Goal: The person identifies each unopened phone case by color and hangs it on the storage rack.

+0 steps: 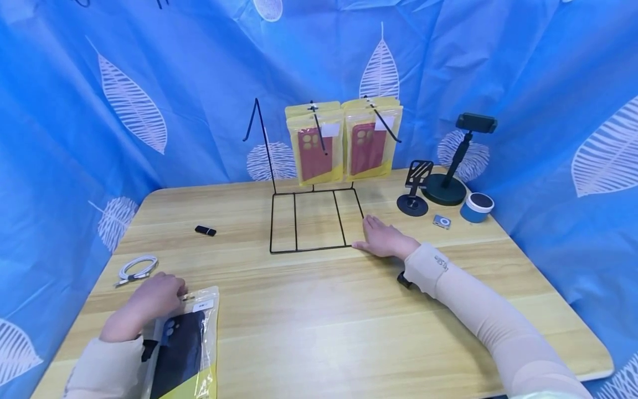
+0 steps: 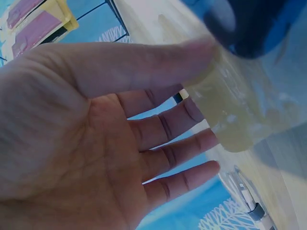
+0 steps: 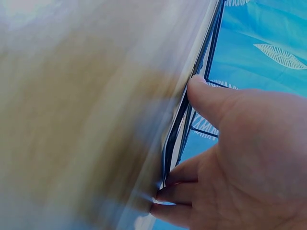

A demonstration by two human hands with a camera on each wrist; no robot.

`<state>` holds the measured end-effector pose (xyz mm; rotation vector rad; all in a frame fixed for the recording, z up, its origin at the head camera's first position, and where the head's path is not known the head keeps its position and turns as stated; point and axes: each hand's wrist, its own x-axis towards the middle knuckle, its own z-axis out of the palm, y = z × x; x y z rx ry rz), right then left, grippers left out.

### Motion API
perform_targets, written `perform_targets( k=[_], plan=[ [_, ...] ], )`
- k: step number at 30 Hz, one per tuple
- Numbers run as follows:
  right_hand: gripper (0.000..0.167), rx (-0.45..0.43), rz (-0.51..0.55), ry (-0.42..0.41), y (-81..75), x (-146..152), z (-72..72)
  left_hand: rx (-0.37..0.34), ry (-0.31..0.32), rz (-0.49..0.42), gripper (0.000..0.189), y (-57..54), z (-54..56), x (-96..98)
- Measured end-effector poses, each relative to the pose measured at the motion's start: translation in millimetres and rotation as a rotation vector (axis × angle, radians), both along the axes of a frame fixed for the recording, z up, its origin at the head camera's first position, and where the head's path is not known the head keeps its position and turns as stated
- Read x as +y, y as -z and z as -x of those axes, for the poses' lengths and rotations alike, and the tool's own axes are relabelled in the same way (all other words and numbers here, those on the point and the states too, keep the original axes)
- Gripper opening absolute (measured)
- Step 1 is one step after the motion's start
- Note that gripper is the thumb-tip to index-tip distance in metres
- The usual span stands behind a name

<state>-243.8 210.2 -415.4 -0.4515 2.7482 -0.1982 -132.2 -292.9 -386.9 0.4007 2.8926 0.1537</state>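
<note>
My left hand [image 1: 158, 298] pinches the top edge of a clear and yellow packet holding a dark phone case [image 1: 178, 349], at the table's front left. In the left wrist view the thumb [image 2: 192, 57] lies over the packet's corner [image 2: 235, 124], with fingertips behind it. At the near right corner of a black wire display rack [image 1: 311, 249], my right hand [image 1: 384, 238] touches the base, its thumb and fingers spread. The right wrist view shows the thumb [image 3: 204, 96] and fingertips against the rack's black wire [image 3: 169, 153]. Packets with red phone cases [image 1: 316, 155] hang on two rack hooks.
A coiled white cable [image 1: 138, 268] and a small black stick [image 1: 205, 230] lie left of the rack. To its right stand a small black stand [image 1: 412, 204], a taller phone holder [image 1: 443, 189], a blue jar [image 1: 477, 208] and a tiny clip player [image 1: 442, 221]. Blue curtain surrounds the table.
</note>
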Motion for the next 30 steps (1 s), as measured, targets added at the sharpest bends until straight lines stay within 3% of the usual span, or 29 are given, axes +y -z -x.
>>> perform_targets(
  k=[5,9,14,20,23,27,30],
  plan=[
    [0.092,0.002,-0.005,-0.008,0.7,-0.7,0.3,-0.053,-0.020,-0.052,0.018,-7.0,3.9,2.1],
    [0.092,0.003,-0.002,-0.011,1.6,0.4,0.7,-0.045,-0.003,-0.140,0.005,-25.3,2.6,14.8],
    [0.093,-0.002,0.003,-0.011,2.6,2.7,1.0,0.112,0.084,-0.305,0.002,-55.1,-1.8,38.8],
    [0.092,0.005,0.011,-0.002,1.4,3.7,0.6,0.360,0.163,-0.516,0.005,-85.3,3.4,78.2],
    [0.093,0.003,0.009,-0.002,1.0,2.3,-0.2,0.488,0.193,-0.611,0.006,-92.7,10.1,97.6],
    [0.093,0.001,0.003,-0.003,0.8,0.1,-1.0,0.640,0.279,-0.696,0.010,-97.5,25.6,119.1],
    [0.092,0.002,-0.003,-0.006,1.5,-0.4,-0.9,0.707,0.317,-0.726,0.010,-101.4,37.2,131.7]
  ],
)
